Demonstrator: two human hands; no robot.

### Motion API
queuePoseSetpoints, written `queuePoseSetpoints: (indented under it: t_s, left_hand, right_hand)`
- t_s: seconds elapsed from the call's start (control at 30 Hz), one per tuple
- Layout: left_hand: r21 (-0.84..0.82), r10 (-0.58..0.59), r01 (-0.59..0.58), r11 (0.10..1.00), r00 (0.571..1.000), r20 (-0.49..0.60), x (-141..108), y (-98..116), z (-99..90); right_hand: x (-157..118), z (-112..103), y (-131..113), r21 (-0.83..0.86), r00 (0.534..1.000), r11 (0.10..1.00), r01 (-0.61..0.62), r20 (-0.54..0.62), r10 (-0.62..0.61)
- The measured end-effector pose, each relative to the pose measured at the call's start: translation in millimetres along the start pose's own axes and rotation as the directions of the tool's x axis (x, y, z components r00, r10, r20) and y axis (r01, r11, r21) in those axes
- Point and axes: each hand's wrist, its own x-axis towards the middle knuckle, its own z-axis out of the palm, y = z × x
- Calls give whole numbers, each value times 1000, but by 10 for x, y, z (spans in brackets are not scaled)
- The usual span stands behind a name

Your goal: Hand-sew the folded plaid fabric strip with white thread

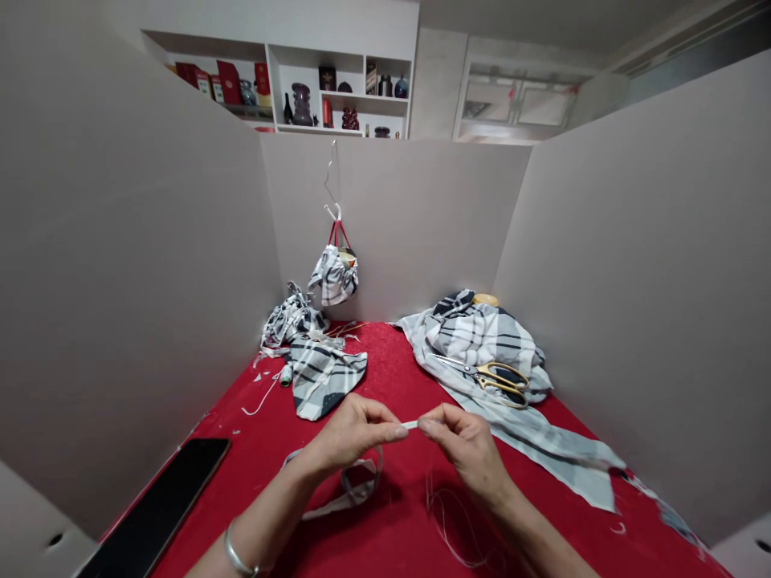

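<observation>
My left hand (352, 433) pinches a narrow pale fabric strip (410, 425) between thumb and forefinger. Close on the other side, my right hand (470, 449) is closed on the strip's near end, its fingertips pressed together. Whether a needle is in those fingers I cannot make out. From the left hand the rest of the strip hangs down in loops and lies in grey and white bands (346, 504) on the red cloth. Fine white thread (442, 526) trails below my right hand in loose coils.
Gold-handled scissors (491, 376) lie on a heap of plaid fabric (482, 333) at the right. Plaid scraps (328, 369) and a thread spool (286, 375) lie left, a phone (162, 506) nearer. A plaid pouch (334, 277) hangs from a hook. Grey panels (397, 225) enclose the red surface.
</observation>
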Motion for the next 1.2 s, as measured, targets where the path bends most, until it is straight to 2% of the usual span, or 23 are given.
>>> queuePoseSetpoints:
  t_s: [0.2, 0.33, 0.4, 0.5, 0.53, 0.57, 0.63, 0.67, 0.73, 0.8, 0.87, 0.93, 1.03, 1.1, 1.2]
  left_hand:
    - [-244, -164, 158, 957, 986, -5, -18, -40, 20]
    - [-313, -187, 192, 930, 981, 44, -58, -79, 39]
    - [-272, -158, 156, 949, 987, 18, -59, -98, 51]
    - [-77, -45, 40, 996, 997, -62, -21, -133, 30]
    - [-9, -16, 16, 1000, 998, -54, -6, -145, 3]
    - [49, -12, 13, 999, 1000, -23, 6, -154, -35]
    - [125, -82, 79, 989, 996, 22, 11, -156, -128]
    - [153, -129, 127, 980, 992, 6, 5, -144, -172]
    - [154, -172, 187, 970, 979, -106, -20, -88, -224]
    - [95, -125, 141, 985, 980, -155, -38, -2, -205]
    - [13, -70, 71, 997, 995, -68, -27, 86, -125]
    - [-63, -52, 58, 996, 994, 92, 21, 150, -27]
    - [-147, -25, 74, 986, 950, 310, 124, 182, 77]
    - [-190, -12, 88, 978, 930, 369, 178, 180, 104]
    - [-204, -12, 85, 975, 942, 336, 195, 187, 105]
  right_hand:
    - [-47, -22, 24, -28, 999, 999, 23, -45, -24]
    - [-47, -57, 79, 1, 1000, 1000, -23, -3, 23]
    - [-43, -64, 121, 27, 999, 999, -35, -1, 35]
    - [-33, -64, 164, -9, 999, 1000, -20, -30, 20]
    - [-28, -65, 166, -40, 999, 999, -11, -36, 10]
    - [-23, -67, 160, -73, 999, 997, -4, -33, 2]
    - [-8, -77, 126, -135, 1000, 991, 5, -6, -6]
    - [3, -82, 101, -159, 1000, 987, 9, 12, -7]
    - [30, -85, 41, -192, 999, 981, 14, 41, -6]
    - [60, -77, -20, -205, 998, 978, 24, 69, -10]
    - [85, -66, -79, -207, 994, 978, 37, 110, -14]
    - [99, -70, -139, -205, 988, 977, 52, 153, -21]
    - [98, -127, -236, -160, 975, 985, 56, 220, -19]
    - [86, -189, -301, -118, 969, 992, 45, 246, -15]
    - [62, -263, -368, -96, 969, 994, 43, 248, -18]
